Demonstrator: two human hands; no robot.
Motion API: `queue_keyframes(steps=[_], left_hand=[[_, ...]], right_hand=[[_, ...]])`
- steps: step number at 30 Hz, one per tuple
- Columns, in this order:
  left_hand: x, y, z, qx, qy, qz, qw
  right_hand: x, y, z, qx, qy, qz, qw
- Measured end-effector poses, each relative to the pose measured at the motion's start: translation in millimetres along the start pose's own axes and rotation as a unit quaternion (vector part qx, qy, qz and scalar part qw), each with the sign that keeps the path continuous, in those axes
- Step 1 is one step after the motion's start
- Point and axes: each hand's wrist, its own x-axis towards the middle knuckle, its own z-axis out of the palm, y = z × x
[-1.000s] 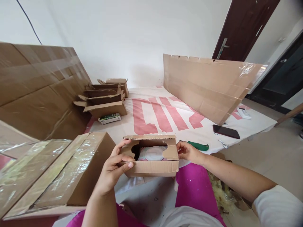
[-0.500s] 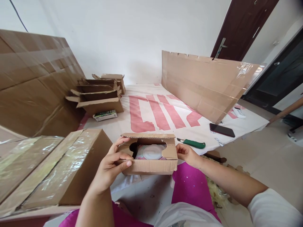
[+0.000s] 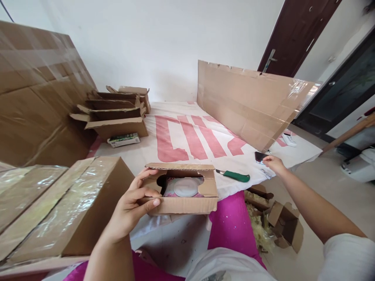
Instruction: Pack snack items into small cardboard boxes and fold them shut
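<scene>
We held our left hand [image 3: 129, 203] before us in a firm grip, fingers bent and parted, thumb alongside, while our right arm [image 3: 316, 207] stretched forward and outward, the right hand's [image 3: 274, 164] fingers bunched close together

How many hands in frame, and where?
2. The left hand holds the left end of a small open box; the right hand is at the dark phone, right of the green knife. No others show.

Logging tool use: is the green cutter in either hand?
No, the green cutter lies on the cloth, touching neither left hand nor right hand.
</scene>
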Motion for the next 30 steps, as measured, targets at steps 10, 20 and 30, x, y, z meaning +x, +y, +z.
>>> queue_keyframes(steps=[10,20,30], left_hand=[[1.2,8.4,7.7,0.039,0.004,-0.026,0.999],[-1.5,49.8,9.9,0.191,-0.032,-0.088,0.977],[-2.0,55.1,16.5,0.226,-0.019,-0.104,0.968]], right_hand=[[10.5,37.6,-5.7,-0.171,0.007,0.015,0.985],[-68.2,-92.3,31.4,-0.042,0.034,-0.443,0.895],[-175.4,-208.0,79.1,-0.136,-0.288,-0.744,0.587]])
